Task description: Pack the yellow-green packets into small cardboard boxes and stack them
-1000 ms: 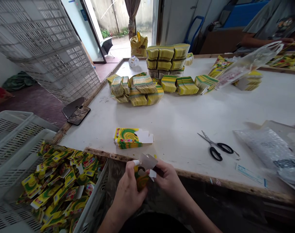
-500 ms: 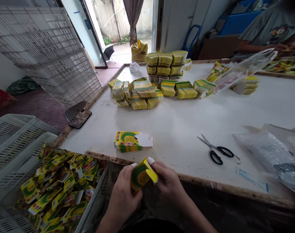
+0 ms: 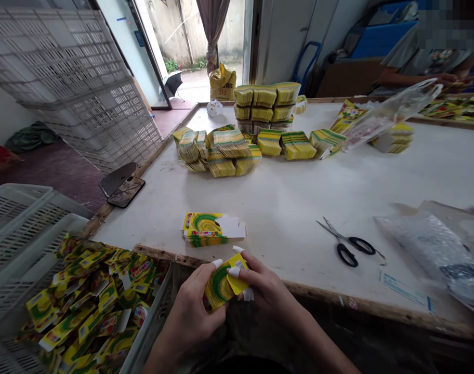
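Carton [image 3: 218,287], small and yellow-green, sits at six o'clock in your closed grip: your left hand [image 3: 194,304] wraps its left side while your right hand [image 3: 264,285] grips its flap end [image 3: 237,283]. At eight o'clock, a white slatted crate [image 3: 152,313] holds a jumbled heap of similar cartons [image 3: 84,311], and a yellow sack [image 3: 223,88] stands at twelve o'clock beyond the table [image 3: 284,208].

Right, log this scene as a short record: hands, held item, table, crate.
Left hand: gripping one end of a small yellow box
Right hand: fingers on the box's other end, at its flap
Table: white top, wooden edge
Scissors: on the table, right of the hands, blades parted
Phone: at the table's left edge
Crate: left of the hands, heaped with yellow boxes
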Tool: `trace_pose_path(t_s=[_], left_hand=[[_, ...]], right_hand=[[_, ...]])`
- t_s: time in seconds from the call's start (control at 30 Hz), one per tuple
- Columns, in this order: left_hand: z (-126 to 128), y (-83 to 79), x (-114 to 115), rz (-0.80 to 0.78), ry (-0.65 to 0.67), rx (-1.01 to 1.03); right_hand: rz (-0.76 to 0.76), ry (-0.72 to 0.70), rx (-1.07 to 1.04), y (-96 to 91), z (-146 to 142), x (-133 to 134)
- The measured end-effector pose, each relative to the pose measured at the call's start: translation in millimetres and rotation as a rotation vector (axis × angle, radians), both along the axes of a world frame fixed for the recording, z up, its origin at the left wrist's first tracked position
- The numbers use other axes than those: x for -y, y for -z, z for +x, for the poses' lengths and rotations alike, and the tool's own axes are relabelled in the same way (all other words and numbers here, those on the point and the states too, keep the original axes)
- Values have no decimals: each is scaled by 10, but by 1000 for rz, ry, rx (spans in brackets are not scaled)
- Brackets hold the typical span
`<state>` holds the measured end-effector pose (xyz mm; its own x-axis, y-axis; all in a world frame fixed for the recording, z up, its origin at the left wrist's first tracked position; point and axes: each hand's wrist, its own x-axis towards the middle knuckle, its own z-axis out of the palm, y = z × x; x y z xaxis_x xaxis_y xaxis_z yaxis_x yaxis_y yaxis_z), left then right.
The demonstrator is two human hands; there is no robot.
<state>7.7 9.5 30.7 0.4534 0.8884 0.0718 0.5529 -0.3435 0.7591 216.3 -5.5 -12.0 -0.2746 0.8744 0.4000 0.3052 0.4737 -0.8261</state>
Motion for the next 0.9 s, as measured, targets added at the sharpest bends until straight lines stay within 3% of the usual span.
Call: trace_pose_path(t_s=[0.17,0.27,0.33,0.53,0.7,0.9], left_hand=[[0,180,-7,-286,-425,410],[3,211,-7,-560,-513,666],[12,193,0,-648,-533,751],[45,143,11,-665,-582,823],[23,149,10,-662,-601,825],[50,167,34,-607,-590,763]], right_hand=[[48,172,-57,98,-23,18],[51,182,-91,133,-58,43],[45,138,-67,128,-62,52],[-57,-30,28,-16,34,31],[-89,-36,60,-129,78,47],[-137,37,-18,24,-107,17]])
